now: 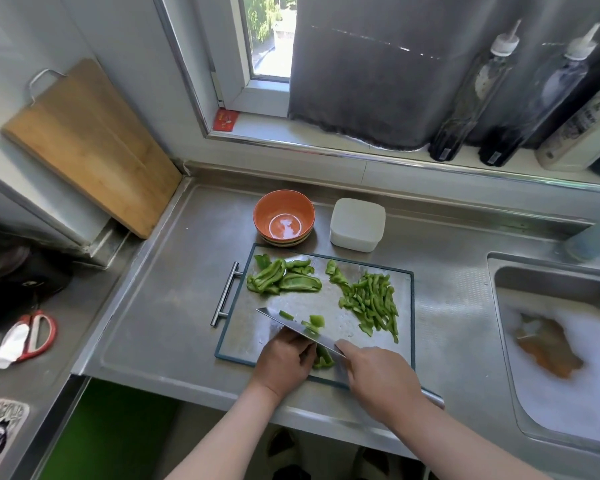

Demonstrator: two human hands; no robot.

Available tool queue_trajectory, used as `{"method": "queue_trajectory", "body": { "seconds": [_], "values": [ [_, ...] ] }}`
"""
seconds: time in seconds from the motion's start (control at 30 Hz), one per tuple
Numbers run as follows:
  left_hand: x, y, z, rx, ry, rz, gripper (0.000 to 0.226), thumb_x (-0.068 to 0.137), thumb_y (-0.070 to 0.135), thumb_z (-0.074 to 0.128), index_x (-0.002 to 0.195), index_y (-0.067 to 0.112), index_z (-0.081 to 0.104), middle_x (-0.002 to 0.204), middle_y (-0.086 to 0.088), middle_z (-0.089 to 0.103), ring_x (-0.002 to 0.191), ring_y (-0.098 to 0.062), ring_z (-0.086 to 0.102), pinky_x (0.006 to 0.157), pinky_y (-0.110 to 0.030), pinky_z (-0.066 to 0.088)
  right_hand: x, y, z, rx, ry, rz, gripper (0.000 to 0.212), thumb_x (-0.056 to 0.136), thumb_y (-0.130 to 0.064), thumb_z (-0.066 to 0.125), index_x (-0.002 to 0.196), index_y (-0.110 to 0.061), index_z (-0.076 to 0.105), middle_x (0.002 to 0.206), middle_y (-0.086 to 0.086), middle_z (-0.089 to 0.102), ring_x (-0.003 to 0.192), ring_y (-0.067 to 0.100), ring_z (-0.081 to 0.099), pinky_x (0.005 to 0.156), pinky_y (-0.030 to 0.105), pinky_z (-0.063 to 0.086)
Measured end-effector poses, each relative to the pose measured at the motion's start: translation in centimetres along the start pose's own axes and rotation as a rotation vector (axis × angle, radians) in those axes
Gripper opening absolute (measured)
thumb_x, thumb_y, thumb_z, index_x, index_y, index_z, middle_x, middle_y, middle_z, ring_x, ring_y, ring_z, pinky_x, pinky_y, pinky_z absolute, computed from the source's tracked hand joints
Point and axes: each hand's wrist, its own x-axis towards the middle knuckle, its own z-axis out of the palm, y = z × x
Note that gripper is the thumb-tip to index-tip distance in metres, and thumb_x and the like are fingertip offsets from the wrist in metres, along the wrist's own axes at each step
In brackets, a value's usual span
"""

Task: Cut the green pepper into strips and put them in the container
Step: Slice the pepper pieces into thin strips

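Note:
A steel cutting board [291, 303] lies on the counter. Uncut green pepper pieces [281, 276] sit at its far left, and a pile of cut strips [371, 301] lies at its right. My right hand [378, 379] grips the handle of a cleaver [291, 325], whose blade slants across the board's near part. My left hand [284, 358] holds down a pepper piece [323, 358] with curled fingers, right beside the blade. A few small cut bits [314, 321] lie just past the blade. An orange bowl [284, 216] and a white lidded container [357, 224] stand behind the board.
A sink [551, 348] full of foamy water is at the right. Bottles [471, 95] line the window sill. A wooden board [84, 147] leans against the left wall. Red scissors [35, 336] lie on the left counter.

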Motion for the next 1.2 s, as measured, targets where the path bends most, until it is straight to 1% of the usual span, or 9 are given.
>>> {"method": "queue_trajectory", "body": {
  "seconds": [0.2, 0.33, 0.47, 0.7, 0.83, 0.93, 1.03, 1.1, 1.2],
  "values": [
    [0.0, -0.3, 0.0, -0.015, -0.034, 0.005, 0.022, 0.085, 0.023, 0.061, 0.1, 0.017, 0.075, 0.1, -0.004, 0.072, 0.095, -0.02, 0.064, 0.079, -0.028, 0.057, -0.6, 0.7, -0.4, 0.007, -0.048, 0.047, 0.026, 0.099, -0.022, 0.034, 0.116, -0.029, 0.051, 0.086, 0.003, 0.065, 0.075, 0.029, 0.06, 0.061, 0.038, 0.045],
    [0.0, -0.2, 0.0, -0.044, -0.017, 0.007, 0.018, 0.084, 0.018, 0.064, 0.098, 0.017, 0.075, 0.102, -0.003, 0.071, 0.096, -0.019, 0.063, 0.082, -0.025, 0.054, -0.4, 0.5, -0.5, 0.017, -0.065, 0.043, 0.025, 0.098, -0.021, 0.034, 0.113, -0.027, 0.052, 0.089, 0.006, 0.066, 0.078, 0.031, 0.06, 0.059, 0.037, 0.04],
    [0.1, -0.4, 0.1, -0.065, 0.006, 0.003, 0.015, 0.086, 0.017, 0.064, 0.094, 0.015, 0.077, 0.098, -0.002, 0.071, 0.093, -0.019, 0.065, 0.079, -0.028, 0.056, 0.5, 0.5, -0.7, 0.028, -0.088, 0.048, 0.02, 0.097, -0.02, 0.036, 0.104, -0.023, 0.054, 0.089, 0.007, 0.064, 0.078, 0.032, 0.059, 0.063, 0.038, 0.043],
    [-0.2, -0.7, 0.5, -0.054, 0.028, -0.019, 0.017, 0.086, 0.019, 0.064, 0.094, 0.014, 0.077, 0.096, -0.004, 0.072, 0.09, -0.021, 0.066, 0.077, -0.029, 0.057, 0.4, 0.5, 0.2, 0.019, -0.066, 0.034, 0.021, 0.1, -0.022, 0.034, 0.113, -0.026, 0.051, 0.086, 0.004, 0.064, 0.073, 0.031, 0.056, 0.058, 0.038, 0.038],
    [-0.1, -0.4, 0.5, -0.074, 0.036, 0.006, 0.013, 0.085, 0.012, 0.065, 0.091, 0.011, 0.076, 0.096, -0.004, 0.072, 0.091, -0.019, 0.065, 0.085, -0.023, 0.053, 2.8, 0.1, 0.5, 0.025, -0.124, 0.05, 0.017, 0.096, -0.017, 0.04, 0.106, -0.022, 0.053, 0.082, 0.005, 0.058, 0.072, 0.032, 0.054, 0.058, 0.037, 0.039],
    [0.1, -0.3, 0.4, -0.095, 0.038, 0.021, 0.01, 0.085, 0.008, 0.066, 0.088, 0.01, 0.075, 0.097, -0.002, 0.071, 0.093, -0.018, 0.064, 0.086, -0.025, 0.053, 5.2, -0.7, 0.6, 0.072, -0.157, 0.079, 0.016, 0.097, -0.015, 0.04, 0.101, -0.02, 0.055, 0.08, 0.006, 0.053, 0.075, 0.033, 0.057, 0.059, 0.035, 0.038],
    [0.0, -0.3, 0.2, -0.095, 0.035, 0.04, 0.01, 0.086, 0.007, 0.065, 0.09, 0.01, 0.075, 0.098, -0.002, 0.071, 0.094, -0.018, 0.064, 0.087, -0.023, 0.052, 5.9, -0.8, 0.3, 0.091, -0.177, 0.08, 0.02, 0.095, -0.015, 0.04, 0.104, -0.02, 0.057, 0.086, 0.009, 0.059, 0.075, 0.033, 0.055, 0.061, 0.035, 0.041],
    [-0.2, -0.2, 0.2, -0.095, 0.029, 0.047, 0.011, 0.086, 0.005, 0.066, 0.091, 0.009, 0.075, 0.098, -0.001, 0.071, 0.093, -0.018, 0.064, 0.087, -0.024, 0.052, 5.3, 0.0, 0.4, 0.133, -0.17, 0.094, 0.018, 0.098, -0.02, 0.038, 0.098, -0.022, 0.056, 0.088, 0.009, 0.063, 0.078, 0.032, 0.058, 0.062, 0.036, 0.044],
    [-0.4, -0.1, 0.3, -0.083, 0.036, 0.027, 0.011, 0.084, 0.004, 0.068, 0.091, 0.009, 0.075, 0.096, -0.001, 0.071, 0.092, -0.018, 0.064, 0.084, -0.026, 0.053, 3.9, 1.2, 0.3, 0.138, -0.158, 0.102, 0.019, 0.1, -0.024, 0.037, 0.09, -0.024, 0.054, 0.084, 0.004, 0.063, 0.077, 0.029, 0.058, 0.063, 0.036, 0.045]
  ]
}}
